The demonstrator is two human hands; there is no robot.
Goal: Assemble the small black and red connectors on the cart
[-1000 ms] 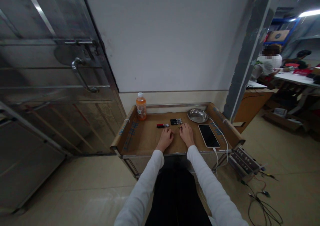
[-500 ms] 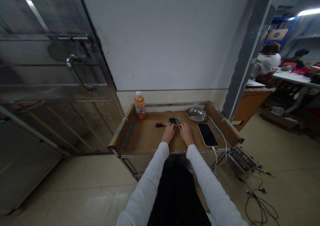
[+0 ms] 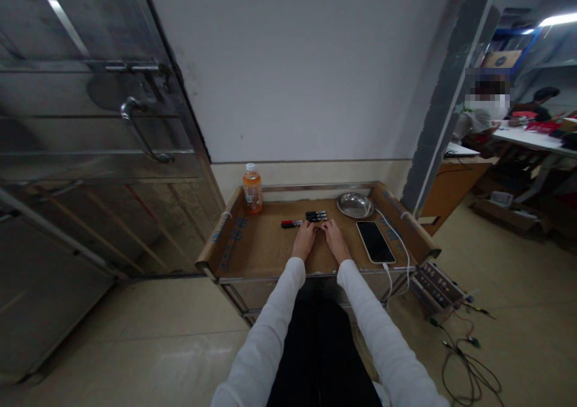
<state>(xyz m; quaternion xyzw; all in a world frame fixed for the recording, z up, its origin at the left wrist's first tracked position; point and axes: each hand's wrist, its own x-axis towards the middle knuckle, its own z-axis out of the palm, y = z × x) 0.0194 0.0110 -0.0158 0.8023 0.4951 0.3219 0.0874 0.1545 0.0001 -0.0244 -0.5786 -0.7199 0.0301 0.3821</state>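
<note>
My left hand [image 3: 305,238] and my right hand [image 3: 334,238] are low over the cardboard-lined cart top [image 3: 265,250], with their fingertips nearly meeting. Both have bent, closed fingers; whatever small thing they may pinch is hidden. Just beyond the fingertips lie several black marker pens [image 3: 316,216] side by side. A red marker pen [image 3: 288,223] lies left of these, with a dark one against it, close to my left fingers. To the right of my right hand is a phone [image 3: 375,242] with a white cable [image 3: 386,275] plugged in.
An orange drink bottle [image 3: 252,189] stands at the back left corner, and a round metal dish [image 3: 355,205] sits at the back right. Raised cardboard sides [image 3: 408,220] edge the cart. An electrical box [image 3: 437,287] and loose cables [image 3: 471,362] lie on the floor at right. People sit beyond the doorway.
Both hands stay together in almost the same place, with only slight finger movement. The pens, dish, phone and bottle keep their places; the view has shifted slightly.
</note>
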